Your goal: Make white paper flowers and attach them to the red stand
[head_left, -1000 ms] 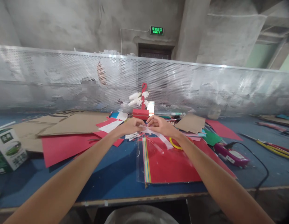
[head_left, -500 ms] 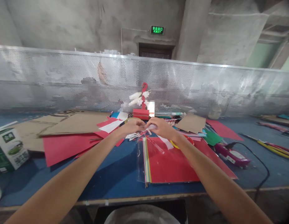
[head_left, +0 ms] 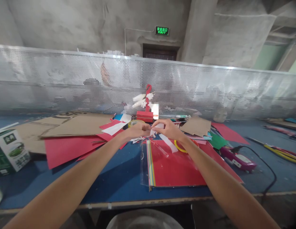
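Note:
Between my hands is a small piece of white paper (head_left: 158,127), partly covered by fingers. My left hand (head_left: 139,130) pinches its left edge, and my right hand (head_left: 167,128) grips it from the right. Below them lie a white paper strip (head_left: 168,143), white scraps (head_left: 137,139) and yellow-handled scissors (head_left: 179,147) by my right wrist. A pack of red paper (head_left: 178,168) in clear wrap, with striped coloured edges, lies under my right forearm. Behind the hands stands a red paper piece with a looped upright (head_left: 148,98) and white paper flowers (head_left: 139,97).
Cardboard (head_left: 74,125) and red sheets (head_left: 69,149) lie to the left, beside a green-and-white carton (head_left: 11,152). On the right are a cardboard piece (head_left: 196,126), a purple power strip (head_left: 237,159) with a black cord, and yellow-handled pliers or cutters (head_left: 279,152). A perforated metal screen (head_left: 186,86) runs behind.
My right hand has turned and lifted slightly, so more of the white paper shows between my fingers. My left hand has barely moved; the table things stay put.

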### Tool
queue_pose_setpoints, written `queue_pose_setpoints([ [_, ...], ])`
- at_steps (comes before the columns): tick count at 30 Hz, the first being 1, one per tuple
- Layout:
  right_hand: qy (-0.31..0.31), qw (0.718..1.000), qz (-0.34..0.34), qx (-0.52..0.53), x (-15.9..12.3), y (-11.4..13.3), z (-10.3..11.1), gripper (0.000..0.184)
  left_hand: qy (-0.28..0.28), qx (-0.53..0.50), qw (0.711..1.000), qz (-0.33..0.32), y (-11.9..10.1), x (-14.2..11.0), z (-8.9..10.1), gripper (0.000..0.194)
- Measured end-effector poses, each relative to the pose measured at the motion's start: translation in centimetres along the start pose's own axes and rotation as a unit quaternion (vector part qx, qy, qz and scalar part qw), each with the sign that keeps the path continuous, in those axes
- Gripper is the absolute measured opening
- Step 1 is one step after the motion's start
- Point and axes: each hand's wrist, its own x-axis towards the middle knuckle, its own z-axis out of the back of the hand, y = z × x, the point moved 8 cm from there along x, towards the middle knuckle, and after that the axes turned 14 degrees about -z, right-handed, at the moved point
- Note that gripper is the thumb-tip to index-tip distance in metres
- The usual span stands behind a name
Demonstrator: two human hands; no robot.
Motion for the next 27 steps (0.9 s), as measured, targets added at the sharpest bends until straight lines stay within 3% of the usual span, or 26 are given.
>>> queue_pose_setpoints([
  [6, -0.014, 0.996, -0.011, 0.084, 0.4, -0.7, 0.5, 0.025, -0.004, -0.003, 1.0, -0.025, -0.8, 0.1, -0.4, 0.012],
  [15, -0.029, 0.993, -0.051, 0.103, 0.7, -1.9, 0.7, 0.022, -0.048, -0.041, 0.996, -0.065, -2.1, 0.3, -0.5, 0.014],
  [23, -0.013, 0.989, -0.077, 0.123, 0.8, -2.5, 0.4, 0.027, -0.039, -0.043, 0.992, -0.108, -3.3, 0.2, -0.9, 0.034],
  [27, -0.012, 0.99, -0.09, 0.109, 0.7, -2.7, 0.3, 0.024, -0.052, -0.008, 0.993, -0.109, -3.2, 0.2, -0.7, 0.025],
])
